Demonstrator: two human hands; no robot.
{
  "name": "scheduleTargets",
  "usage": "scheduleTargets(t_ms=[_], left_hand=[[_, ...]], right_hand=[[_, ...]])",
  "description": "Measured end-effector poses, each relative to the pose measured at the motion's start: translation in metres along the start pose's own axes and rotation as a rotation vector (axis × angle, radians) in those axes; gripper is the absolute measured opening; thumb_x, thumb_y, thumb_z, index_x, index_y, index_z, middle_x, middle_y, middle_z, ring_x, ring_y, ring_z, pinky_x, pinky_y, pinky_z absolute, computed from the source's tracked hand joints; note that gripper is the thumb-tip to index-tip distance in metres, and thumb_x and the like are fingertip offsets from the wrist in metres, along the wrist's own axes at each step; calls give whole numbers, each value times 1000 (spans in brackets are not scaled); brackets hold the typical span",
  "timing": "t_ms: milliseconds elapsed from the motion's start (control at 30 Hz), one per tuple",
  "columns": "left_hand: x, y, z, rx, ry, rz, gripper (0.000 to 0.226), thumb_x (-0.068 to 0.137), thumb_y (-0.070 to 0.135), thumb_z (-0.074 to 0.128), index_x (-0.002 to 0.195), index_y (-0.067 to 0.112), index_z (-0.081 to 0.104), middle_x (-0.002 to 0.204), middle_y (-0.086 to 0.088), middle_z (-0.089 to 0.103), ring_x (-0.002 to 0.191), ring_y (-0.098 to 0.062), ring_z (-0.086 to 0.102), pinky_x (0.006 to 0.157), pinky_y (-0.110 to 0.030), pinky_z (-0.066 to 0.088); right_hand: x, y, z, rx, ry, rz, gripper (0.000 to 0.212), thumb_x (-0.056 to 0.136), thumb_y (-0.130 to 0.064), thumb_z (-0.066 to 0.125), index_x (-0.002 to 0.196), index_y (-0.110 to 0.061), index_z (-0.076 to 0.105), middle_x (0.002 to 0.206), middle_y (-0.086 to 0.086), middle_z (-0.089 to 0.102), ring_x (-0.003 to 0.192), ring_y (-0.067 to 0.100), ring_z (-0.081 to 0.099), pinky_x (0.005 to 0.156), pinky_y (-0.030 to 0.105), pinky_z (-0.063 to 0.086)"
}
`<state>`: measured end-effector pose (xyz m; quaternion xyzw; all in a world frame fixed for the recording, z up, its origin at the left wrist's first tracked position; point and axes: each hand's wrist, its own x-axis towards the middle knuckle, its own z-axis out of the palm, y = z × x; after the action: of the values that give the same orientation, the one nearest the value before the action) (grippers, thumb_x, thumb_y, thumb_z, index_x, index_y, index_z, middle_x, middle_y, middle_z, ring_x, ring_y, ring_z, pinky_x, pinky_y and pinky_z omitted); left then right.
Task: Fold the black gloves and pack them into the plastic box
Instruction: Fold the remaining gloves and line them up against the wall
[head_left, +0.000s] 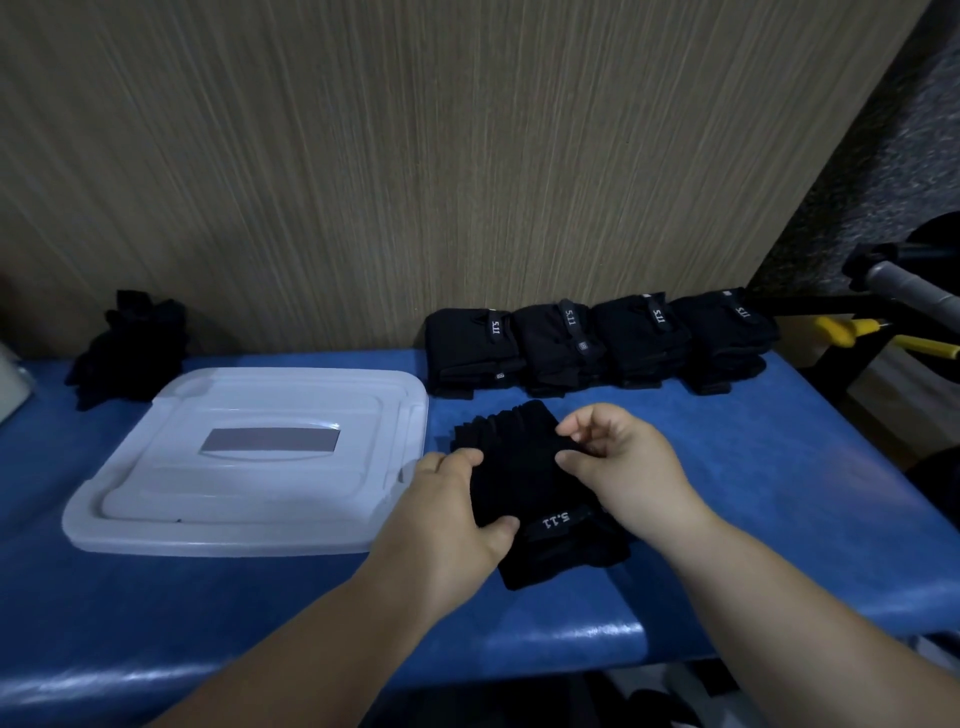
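Head view: left hand (457, 499) and right hand (618, 462) grip black glove (519, 467) edges — lidded plastic box (249, 462) just left.

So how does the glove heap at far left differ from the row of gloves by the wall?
The heap is a loose, crumpled pile; the row is four neat folded bundles side by side. The row shows white 5.11 tabs; the heap shows none. The heap sits left of the lid, the row to its right. Both are black and lie untouched on the blue table.

Glove strap (557, 521) – "5.11"; folded gloves (597, 338) seemingly likewise.
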<state>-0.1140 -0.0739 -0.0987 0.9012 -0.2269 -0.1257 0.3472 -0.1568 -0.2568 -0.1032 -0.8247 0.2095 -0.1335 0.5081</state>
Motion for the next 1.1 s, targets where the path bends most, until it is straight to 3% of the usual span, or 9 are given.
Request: scheduleTargets(t_ms=[100,267,400,500,633,700,767,933,1100], left_hand=[[-2,-1,-1,133,3,53,64,89,48,56,145,28,33,137,9,34,112,-6,49,88,-14,37],[0,-4,-1,168,61,129,55,88,47,58,137,27,44,128,14,27,116,-6,41,95,-13,35],[3,-5,0,199,179,375,40,90,33,54,129,24,52,149,11,25,134,-10,25,108,-18,17],[8,-8,4,213,53,380,47,100,35,41,146,29,35,157,16,16,145,-2,6,115,-16,2],[10,-15,10,284,-73,323,55,101,43,32,152,30,16,159,19,0,143,2,-12,120,-25,0],[8,-15,9,304,-92,321,56,101,44,30,153,30,12,159,20,-4,142,3,-16,120,-25,-1],[8,-16,10,321,-99,324,56,102,44,28,153,30,10,158,20,-7,141,3,-20,120,-25,-2],[8,-16,13,312,-142,327,55,102,42,26,153,31,9,158,20,-9,138,6,-24,115,-20,-5],[7,-16,12,291,-154,336,54,102,42,27,153,33,8,157,23,-10,136,8,-27,112,-16,-7]], right_hand=[[0,2,-1,-170,-19,17,27,79,-13,74,82,-35,60,96,-5,60,83,3,57,66,9,39],[-4,-2,-8,-273,-25,-23,29,77,-16,75,90,-38,61,102,-15,49,94,-1,52,70,7,36],[-7,-3,-8,-376,-53,-254,30,81,-18,72,106,-35,65,117,-21,51,112,-1,44,95,9,29],[-8,-1,-2,-439,-112,-308,35,87,-21,66,120,-31,61,125,-18,49,121,1,41,103,12,28],[-6,-3,-2,-349,8,-29,24,93,-33,58,115,-25,60,109,-9,57,98,7,56,86,21,43],[-3,-4,-6,-262,-16,102,20,93,-38,57,104,-23,62,98,-5,65,85,11,64,77,29,54],[-3,-7,-8,-89,-81,193,16,90,-36,62,96,-21,64,89,0,69,73,15,68,64,28,57],[-6,-10,-8,74,-197,189,21,88,-27,67,108,-23,63,95,0,71,81,12,69,58,19,51],[-5,-9,-9,80,-265,159,15,92,-16,61,105,-22,66,94,1,72,82,16,70,66,26,55]])
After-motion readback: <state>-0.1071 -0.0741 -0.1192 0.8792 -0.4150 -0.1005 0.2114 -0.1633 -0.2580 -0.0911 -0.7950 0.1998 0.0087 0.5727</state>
